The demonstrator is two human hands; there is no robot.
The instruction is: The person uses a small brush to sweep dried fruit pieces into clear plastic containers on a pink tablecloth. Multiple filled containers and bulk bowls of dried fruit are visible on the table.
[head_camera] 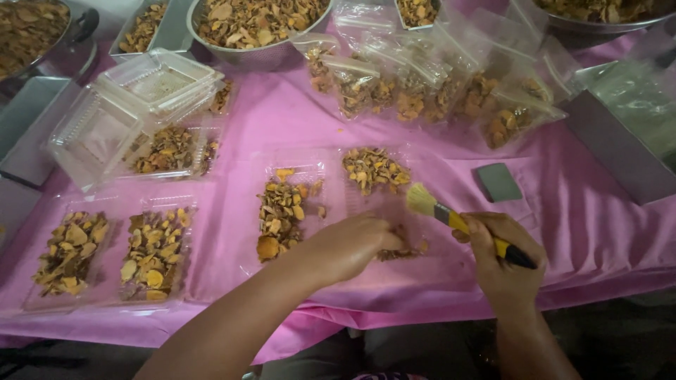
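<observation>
Left hand [348, 246] has its grip pinched on a small pile of dried slices [401, 252] near the middle of the pink worktop [584, 225]. Right hand [503, 260] is closed round a yellow-handled brush [458, 222], bristles angled over the clear tray [370, 172], probably for sweeping up crumbs.

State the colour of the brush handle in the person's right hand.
Yellow, with a black end; the brush shows best in the head view.
</observation>
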